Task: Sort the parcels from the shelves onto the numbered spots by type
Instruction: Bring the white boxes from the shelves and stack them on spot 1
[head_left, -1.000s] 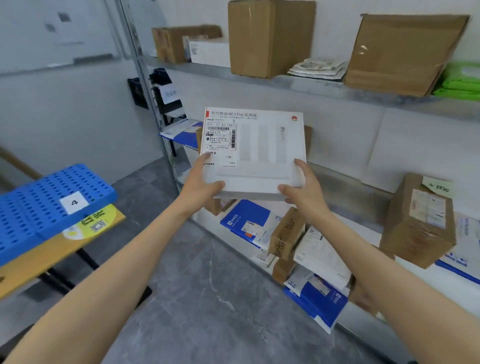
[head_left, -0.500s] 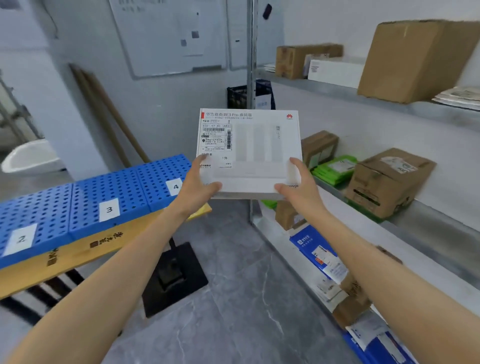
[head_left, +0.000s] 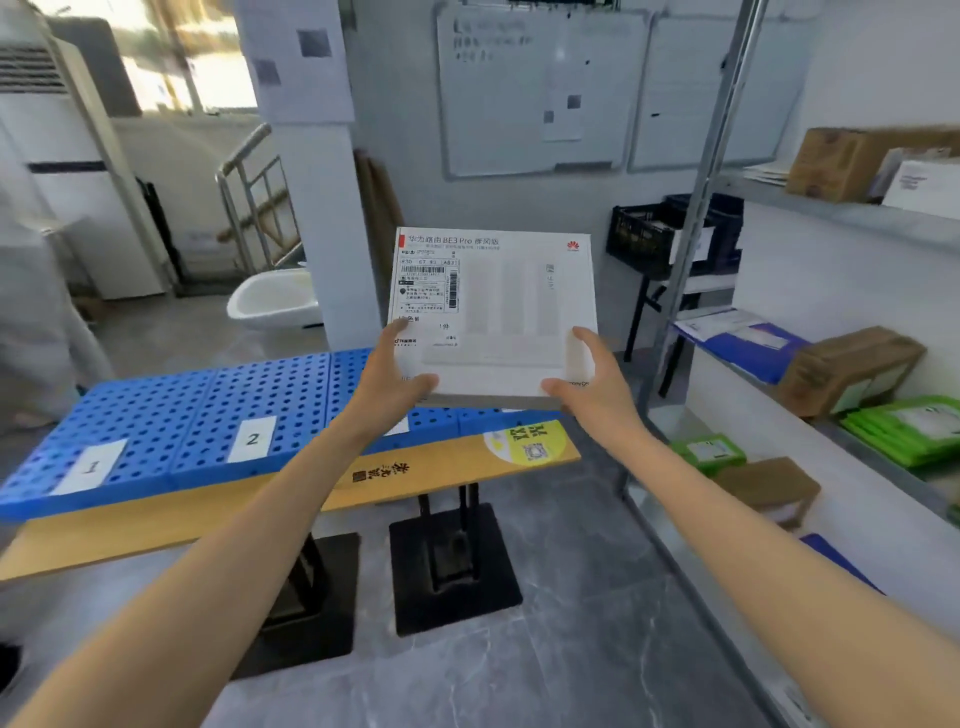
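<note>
I hold a flat white box (head_left: 498, 306) with a shipping label out in front of me at chest height. My left hand (head_left: 397, 376) grips its near left corner and my right hand (head_left: 592, 384) grips its near right corner, thumbs on top. The box hangs above the right end of the blue perforated mats (head_left: 218, 410) on the wooden bench (head_left: 426, 478). White cards numbered 1 (head_left: 89, 466) and 2 (head_left: 252, 439) lie on the mats; the cards further right are hidden behind my left hand and the box.
Metal shelves (head_left: 852, 215) on the right carry brown cartons (head_left: 852, 369), green packets (head_left: 909, 428) and blue mailers (head_left: 748, 338). A shelf upright (head_left: 696, 208) stands just right of the box. Black bench feet (head_left: 452, 566) rest on the grey floor. A white pillar (head_left: 322, 171) rises behind the bench.
I have turned left from the shelves toward the bench, carrying the white box in both hands. Spots 1 and 2 have come into view and the shelves have slid to the right.
</note>
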